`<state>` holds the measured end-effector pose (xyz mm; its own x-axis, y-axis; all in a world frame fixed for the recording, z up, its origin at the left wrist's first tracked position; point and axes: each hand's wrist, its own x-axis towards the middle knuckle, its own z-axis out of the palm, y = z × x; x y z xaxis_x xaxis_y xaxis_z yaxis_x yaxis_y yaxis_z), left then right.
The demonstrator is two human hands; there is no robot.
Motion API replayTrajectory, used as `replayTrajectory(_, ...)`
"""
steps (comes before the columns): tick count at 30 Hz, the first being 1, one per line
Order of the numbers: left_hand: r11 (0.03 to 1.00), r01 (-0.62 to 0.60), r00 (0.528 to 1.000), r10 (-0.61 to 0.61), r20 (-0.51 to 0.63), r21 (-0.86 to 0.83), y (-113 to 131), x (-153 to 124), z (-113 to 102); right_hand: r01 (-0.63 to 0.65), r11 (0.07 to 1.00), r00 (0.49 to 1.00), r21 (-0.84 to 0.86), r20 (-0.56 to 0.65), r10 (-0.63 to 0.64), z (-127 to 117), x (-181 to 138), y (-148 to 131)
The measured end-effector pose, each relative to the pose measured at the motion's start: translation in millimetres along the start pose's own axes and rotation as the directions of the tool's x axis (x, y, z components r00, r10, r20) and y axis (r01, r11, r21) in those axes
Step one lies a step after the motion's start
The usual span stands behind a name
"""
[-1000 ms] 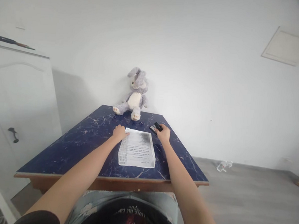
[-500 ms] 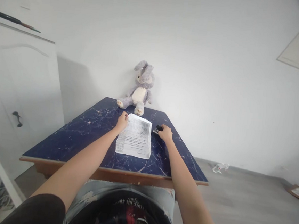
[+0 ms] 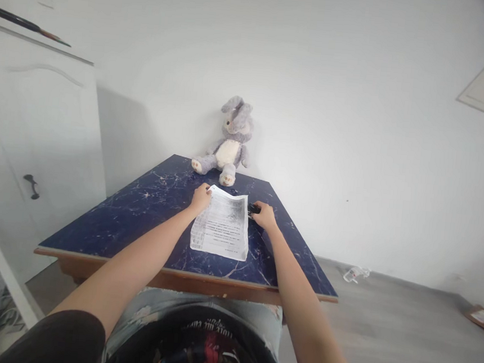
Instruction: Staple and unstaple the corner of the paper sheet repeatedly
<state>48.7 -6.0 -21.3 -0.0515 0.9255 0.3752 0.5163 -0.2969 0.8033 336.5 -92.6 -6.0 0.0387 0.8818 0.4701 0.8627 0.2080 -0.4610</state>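
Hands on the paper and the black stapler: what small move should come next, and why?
Probably nudge the stapler further over the far right corner of the paper. The right hand grips it at that edge, while the left hand rests on the far left corner, steadying the sheets.

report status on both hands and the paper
Left hand on paper, far left corner. Right hand shut on black stapler at far right corner. Plush rabbit behind, apart.
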Motion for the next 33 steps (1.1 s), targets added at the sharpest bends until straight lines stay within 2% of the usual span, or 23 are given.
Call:
replayTrajectory(4,0.992,0.067,0.997,-0.071,0.034,0.105,3.6,-3.1,-6.0,-0.052,0.998,0.999,-0.021,-0.006,0.052,-0.5,0.4,1.0)
replayTrajectory(9,0.982,0.114,0.991,-0.122,0.047,0.148,7.9,-6.9,-11.9,-0.034,0.999,0.999,-0.031,0.023,0.035,-0.7,-0.7,0.1)
replayTrajectory(21,0.989,0.063,0.99,-0.078,0.114,0.135,14.9,-11.7,-8.8,0.126,0.989,0.991,0.077,0.034,-0.129,2.9,-3.6,-6.5)
replayTrajectory(29,0.994,0.064,0.988,-0.075,0.135,0.083,11.1,-13.0,0.0,0.127,0.986,0.99,0.107,0.046,-0.132,5.4,-2.9,-12.5)
replayTrajectory(33,0.995,0.086,0.987,-0.093,0.134,0.06,8.9,-14.5,5.2,0.141,0.98,0.984,0.136,0.092,-0.155,5.0,-2.2,-13.0)
